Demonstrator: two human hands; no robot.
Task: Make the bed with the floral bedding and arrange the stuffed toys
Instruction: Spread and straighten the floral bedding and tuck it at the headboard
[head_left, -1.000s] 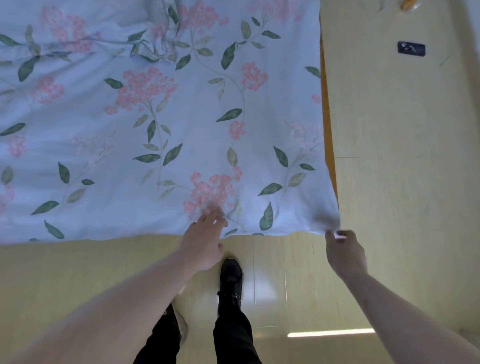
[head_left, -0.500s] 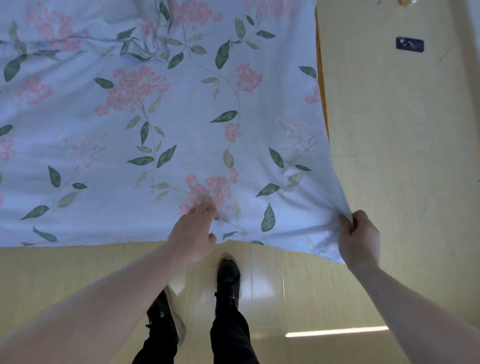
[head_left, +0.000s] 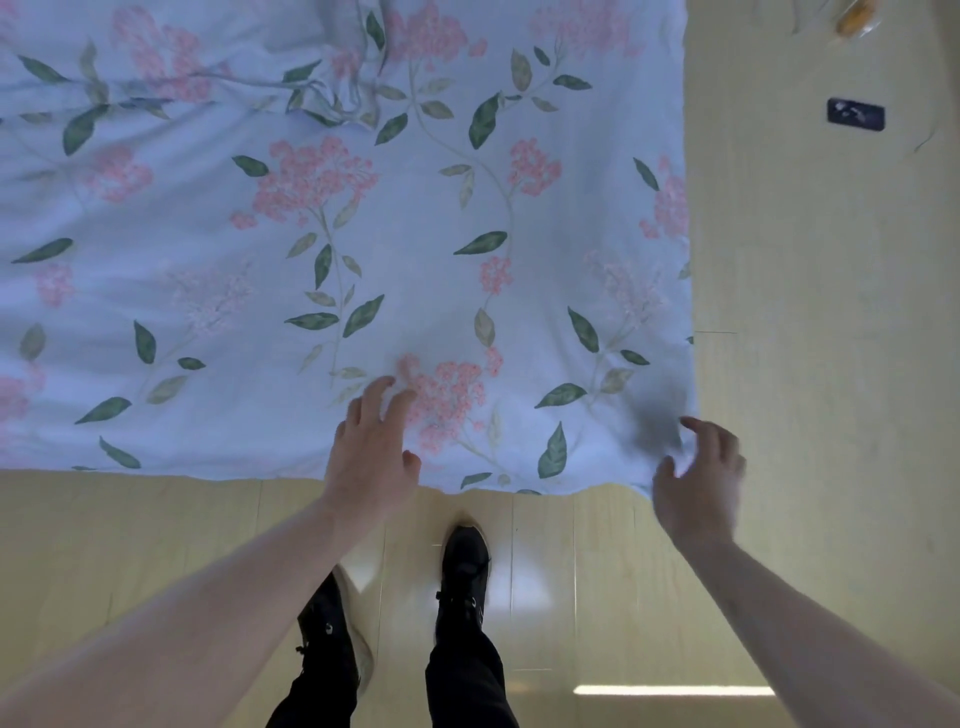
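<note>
Floral bedding (head_left: 415, 249) is covering most of the upper and middle frame, pale blue with pink blossoms and green leaves, its lower edge lying along the middle of the picture and its right edge running down the upper right. Wrinkles are bunching near the top centre. The left hand (head_left: 371, 457) is reaching over the lower edge at centre, fingers spread and relaxed, fingertips lying on a pink flower cluster. The right hand (head_left: 698, 486) is hovering at the bedding's lower right corner, blurred, fingers loosely parted and gripping nothing; whether it is touching the cloth cannot be told. Black shoes (head_left: 465, 564) are standing on the yellow floor (head_left: 810, 291) at bottom centre. A small dark object (head_left: 856, 114) is lying on the floor in the upper right.
</note>
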